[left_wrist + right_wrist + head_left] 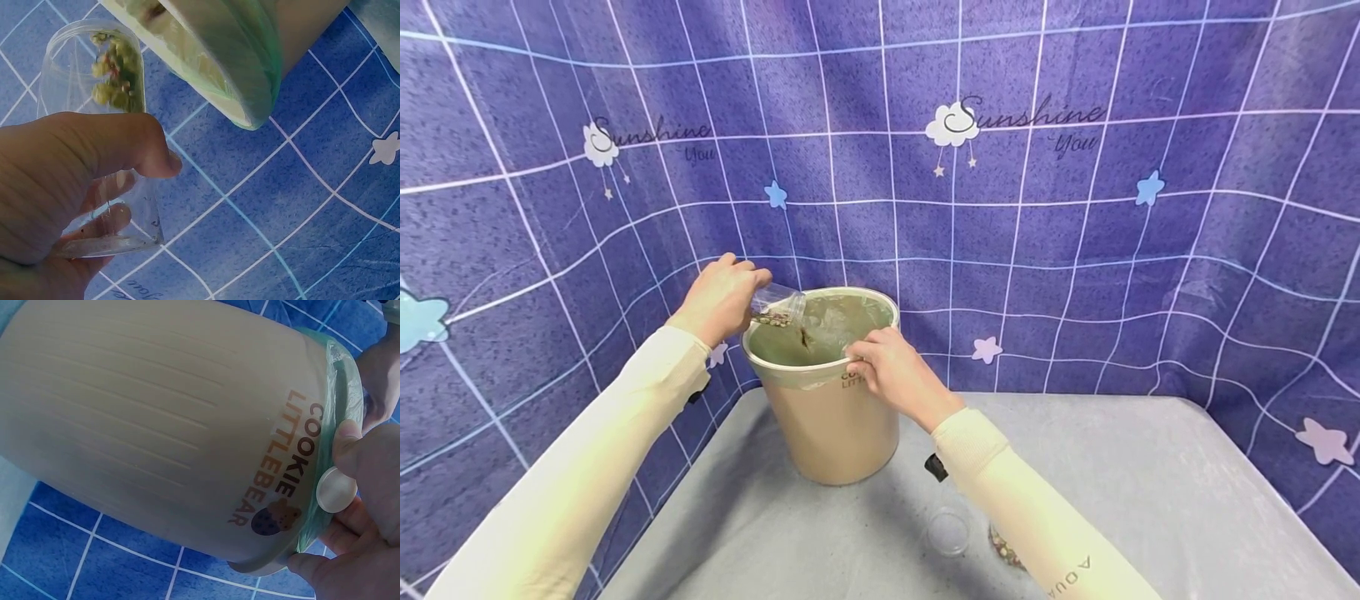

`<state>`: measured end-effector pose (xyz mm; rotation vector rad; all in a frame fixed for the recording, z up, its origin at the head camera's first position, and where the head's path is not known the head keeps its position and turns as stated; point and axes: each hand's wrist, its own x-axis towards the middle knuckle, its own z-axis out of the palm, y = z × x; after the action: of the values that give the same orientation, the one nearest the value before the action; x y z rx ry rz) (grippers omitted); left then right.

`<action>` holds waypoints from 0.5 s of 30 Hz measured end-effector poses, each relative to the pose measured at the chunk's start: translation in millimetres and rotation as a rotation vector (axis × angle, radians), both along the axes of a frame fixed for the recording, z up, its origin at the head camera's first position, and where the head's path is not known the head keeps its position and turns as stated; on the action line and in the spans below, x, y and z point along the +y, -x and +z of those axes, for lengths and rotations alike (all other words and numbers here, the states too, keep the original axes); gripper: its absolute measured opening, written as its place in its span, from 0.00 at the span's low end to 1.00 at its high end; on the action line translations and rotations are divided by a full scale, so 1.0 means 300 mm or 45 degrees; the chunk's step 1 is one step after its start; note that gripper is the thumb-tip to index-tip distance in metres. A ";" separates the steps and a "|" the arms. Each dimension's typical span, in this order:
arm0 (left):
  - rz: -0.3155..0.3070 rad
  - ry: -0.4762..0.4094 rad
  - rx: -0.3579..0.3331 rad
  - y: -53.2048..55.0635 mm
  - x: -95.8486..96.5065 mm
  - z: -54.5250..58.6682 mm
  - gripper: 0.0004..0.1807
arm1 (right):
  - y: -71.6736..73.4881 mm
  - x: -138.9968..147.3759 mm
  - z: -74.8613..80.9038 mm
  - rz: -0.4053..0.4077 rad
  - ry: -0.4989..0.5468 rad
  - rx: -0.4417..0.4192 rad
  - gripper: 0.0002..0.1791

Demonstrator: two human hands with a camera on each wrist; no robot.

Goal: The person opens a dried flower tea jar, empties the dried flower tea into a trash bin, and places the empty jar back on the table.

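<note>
My left hand (724,296) grips a clear plastic jar (782,302), tipped sideways over the near-left rim of a tan trash can (835,425). Small yellow-green and reddish dried pieces (115,78) lie along the jar's lower side near its mouth. A few dark bits show below the mouth, inside the can. Green translucent bag (850,312) lines the can and folds over its rim. With thumb and fingers, my right hand (898,375) holds the can's near-right rim, beside a white round tab (337,489). The can stands upright; its bottom inside is hidden.
On the grey tabletop (1112,475), a clear round lid or dish (947,532) lies in front of the can. Beside it, mixed coloured pieces (1004,550) are partly hidden by my right forearm. A purple gridded cloth (1037,225) hangs behind and at both sides.
</note>
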<state>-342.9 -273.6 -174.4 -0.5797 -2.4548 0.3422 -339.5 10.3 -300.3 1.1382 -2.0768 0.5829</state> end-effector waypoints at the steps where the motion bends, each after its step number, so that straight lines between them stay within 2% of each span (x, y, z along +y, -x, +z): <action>1: -0.004 0.005 0.004 0.002 0.002 0.001 0.21 | 0.000 0.001 0.000 0.001 0.002 0.001 0.05; 5: -0.014 0.022 0.018 0.009 0.011 0.004 0.19 | -0.001 0.002 -0.001 0.003 0.005 -0.001 0.04; 15: -0.005 0.106 0.023 0.027 0.034 0.019 0.23 | 0.002 0.000 0.000 0.001 -0.002 -0.013 0.04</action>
<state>-351.1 -263.3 -168.7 -0.6133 -2.4308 0.4476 -340.2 10.3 -300.4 1.1389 -2.0860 0.5886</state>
